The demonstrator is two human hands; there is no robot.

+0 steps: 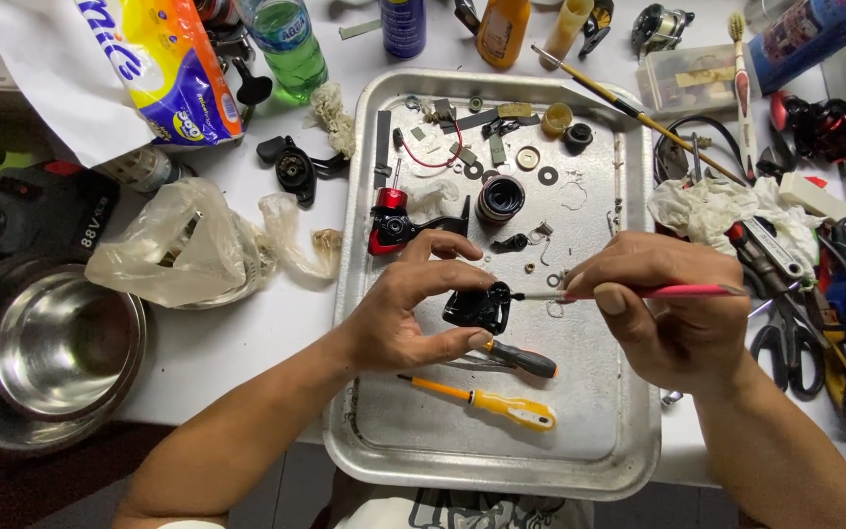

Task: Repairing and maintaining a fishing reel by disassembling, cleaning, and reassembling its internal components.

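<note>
Over a metal tray [589,431], my left hand [403,313] pinches a small black reel part [477,309] between thumb and fingers. A thin red-handled tool [678,291] is gripped in my right hand [668,313], its dark tip touching the black part from the right. Just below the part lie a black-handled screwdriver [526,360] and a yellow-handled screwdriver [501,404]. A red and black reel body [394,225] and a dark spool [499,199] lie on the tray beyond my hands, among several small washers, springs and screws.
A steel bowl [46,348] sits at the left edge. Crumpled plastic bags [193,245] lie left of the tray. Bottles [286,39] stand along the back. Scissors [785,338], pliers, a white rag [707,211] and cables crowd the right side.
</note>
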